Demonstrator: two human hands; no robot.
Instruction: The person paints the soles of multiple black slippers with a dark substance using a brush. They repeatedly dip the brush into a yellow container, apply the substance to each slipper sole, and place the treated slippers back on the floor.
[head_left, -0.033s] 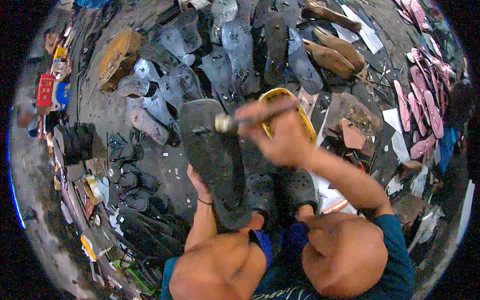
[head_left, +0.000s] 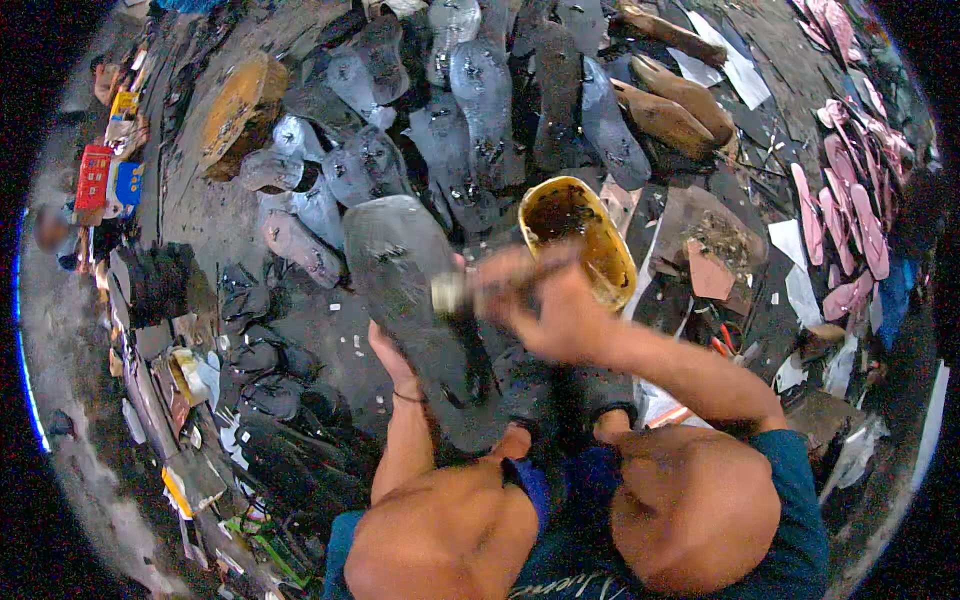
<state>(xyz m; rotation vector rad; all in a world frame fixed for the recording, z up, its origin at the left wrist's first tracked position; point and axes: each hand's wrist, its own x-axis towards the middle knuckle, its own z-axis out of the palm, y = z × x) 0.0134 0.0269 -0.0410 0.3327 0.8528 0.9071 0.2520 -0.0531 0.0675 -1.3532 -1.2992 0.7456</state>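
My left hand (head_left: 388,352) grips a large dark grey shoe sole (head_left: 400,270) from its left edge and holds it tilted over my lap. My right hand (head_left: 560,312) is closed on a brush (head_left: 470,290) with a wooden handle and a metal ferrule. The brush head rests on the sole's face near its middle. Just behind my right hand stands a yellow tub (head_left: 585,235) with a dark smear inside. My knees fill the lower edge of the view.
Several grey soles (head_left: 480,90) lie spread on the floor ahead. Wooden shoe lasts (head_left: 665,115) sit at the upper right and pink soles (head_left: 850,210) at the right. A wooden block (head_left: 240,115) and a red and blue box (head_left: 105,180) are at the left. Dark shoe parts (head_left: 265,380) are heaped beside my left arm.
My right hand and the brush have shifted slightly toward me across the sole. The left hand and the sole stay where they were.
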